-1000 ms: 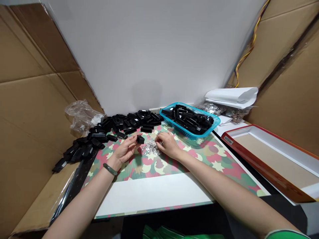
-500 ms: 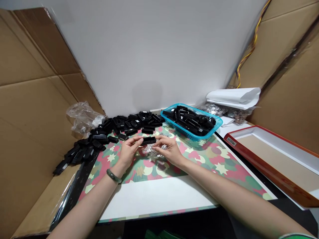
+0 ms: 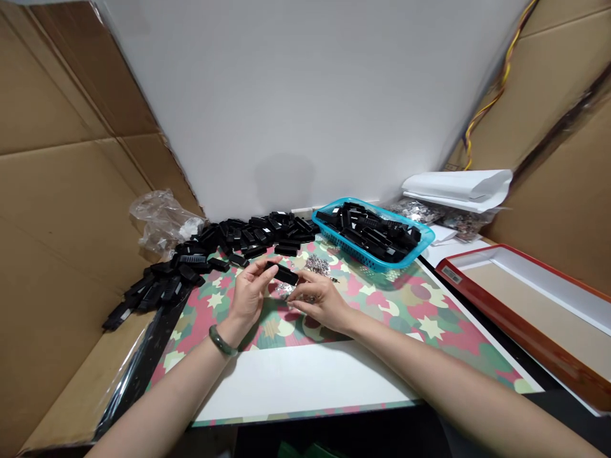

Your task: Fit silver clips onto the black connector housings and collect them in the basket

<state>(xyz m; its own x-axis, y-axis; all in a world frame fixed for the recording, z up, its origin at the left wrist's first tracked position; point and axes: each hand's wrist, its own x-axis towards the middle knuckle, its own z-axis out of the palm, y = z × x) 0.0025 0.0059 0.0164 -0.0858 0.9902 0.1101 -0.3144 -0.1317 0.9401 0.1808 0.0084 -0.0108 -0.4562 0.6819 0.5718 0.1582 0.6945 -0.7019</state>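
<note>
One green bangle [image 3: 222,341] circles the left wrist, and one red-edged box [image 3: 548,318] lies at the right. Of two hands, the left hand [image 3: 248,296] pinches one black part [image 3: 282,273] above the table's patterned cover [image 3: 405,299]; the right hand [image 3: 324,303] has its fingers bent at the part's other end, though whether they grip anything I cannot tell. Just beyond sit two clusters of silver pieces [image 3: 317,264], too many to count. Farther back are one uncountable black pile [image 3: 238,235], one filled blue basket [image 3: 405,263] and one clear bag [image 3: 160,216].
</note>
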